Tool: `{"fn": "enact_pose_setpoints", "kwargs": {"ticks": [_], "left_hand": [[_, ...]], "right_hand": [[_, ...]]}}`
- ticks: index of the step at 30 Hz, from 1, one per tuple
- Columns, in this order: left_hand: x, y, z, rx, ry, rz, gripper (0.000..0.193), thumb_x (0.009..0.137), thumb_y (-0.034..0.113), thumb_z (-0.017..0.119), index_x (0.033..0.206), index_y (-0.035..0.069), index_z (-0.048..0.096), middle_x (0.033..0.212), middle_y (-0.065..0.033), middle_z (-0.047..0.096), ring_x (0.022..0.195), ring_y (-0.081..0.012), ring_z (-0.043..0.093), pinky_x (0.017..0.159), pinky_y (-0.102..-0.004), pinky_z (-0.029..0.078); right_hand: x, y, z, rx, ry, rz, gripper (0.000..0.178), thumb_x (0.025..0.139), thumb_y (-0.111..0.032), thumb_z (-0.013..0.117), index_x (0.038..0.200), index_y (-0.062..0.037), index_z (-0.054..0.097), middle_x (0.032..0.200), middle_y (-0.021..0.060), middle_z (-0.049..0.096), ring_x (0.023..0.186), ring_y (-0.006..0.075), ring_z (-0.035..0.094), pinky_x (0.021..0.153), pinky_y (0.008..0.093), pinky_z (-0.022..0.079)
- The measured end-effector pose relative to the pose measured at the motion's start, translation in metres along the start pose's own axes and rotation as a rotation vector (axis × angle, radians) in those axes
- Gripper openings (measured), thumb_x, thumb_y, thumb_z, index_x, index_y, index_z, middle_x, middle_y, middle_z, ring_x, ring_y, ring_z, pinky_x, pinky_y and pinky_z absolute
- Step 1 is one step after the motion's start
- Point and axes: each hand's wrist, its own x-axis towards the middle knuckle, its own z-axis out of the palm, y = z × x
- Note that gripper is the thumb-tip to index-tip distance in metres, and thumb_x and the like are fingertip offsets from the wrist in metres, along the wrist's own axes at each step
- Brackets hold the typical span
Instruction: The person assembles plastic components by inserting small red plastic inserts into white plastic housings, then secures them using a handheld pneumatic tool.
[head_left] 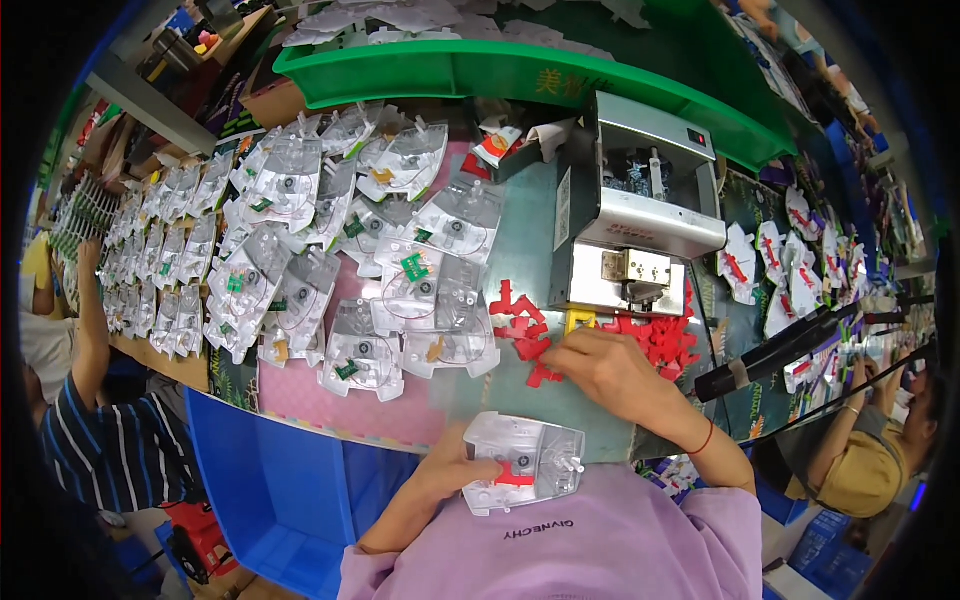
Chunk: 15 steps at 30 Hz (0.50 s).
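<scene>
My left hand (452, 466) grips a clear and white plastic housing (553, 462) in front of my chest, the thumb pressing beside a red plastic part (516, 474) lying on it. My right hand (612, 372) is on the table in front of the machine, its fingers bent together and the fingertips at a small red plastic piece (541, 376). Whether that piece is lifted is hidden by the fingers. More loose red pieces (655, 340) lie beyond and to the right of this hand, and others (520, 318) to its left.
A grey metal machine (640, 215) with a yellow part (580, 320) at its front stands ahead. Several plastic housings with green boards (415, 267) cover the table's left. A green bin (430, 75) runs along the back; a blue bin (265, 480) sits below left. Co-workers are at both sides.
</scene>
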Motion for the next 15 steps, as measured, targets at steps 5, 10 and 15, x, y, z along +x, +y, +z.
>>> {"fn": "enact_pose_setpoints", "kwargs": {"ticks": [5,10,15], "left_hand": [[0.001,0.004,0.007,-0.035,0.019,0.002,0.044,0.063,0.004,0.058,0.106,-0.002,0.05,0.082,-0.003,0.056,0.068,-0.0076,0.052,0.056,-0.0213,0.041],[0.005,0.011,0.004,0.035,-0.024,0.024,0.046,0.063,0.005,0.058,0.107,-0.002,0.049,0.082,-0.0028,0.056,0.068,-0.007,0.052,0.056,-0.0208,0.041],[0.015,0.033,0.013,0.017,-0.081,0.013,0.045,0.063,0.005,0.059,0.107,-0.001,0.049,0.083,-0.0023,0.056,0.068,-0.0066,0.052,0.057,-0.0207,0.042]], "right_hand": [[0.001,0.001,0.013,-0.068,-0.057,-0.038,0.021,0.066,-0.004,0.059,0.087,-0.0085,0.057,0.075,0.0033,0.049,0.068,0.0185,0.053,0.048,0.0302,0.041],[0.003,0.0,0.004,-0.032,0.067,-0.082,0.026,0.063,-0.004,0.063,0.088,-0.0097,0.059,0.075,0.0034,0.049,0.066,0.0175,0.052,0.048,0.0292,0.041],[0.005,-0.012,-0.038,0.234,0.271,-0.087,0.017,0.058,-0.004,0.069,0.075,-0.0056,0.063,0.078,0.0057,0.056,0.067,0.02,0.055,0.053,0.0276,0.043]]}}
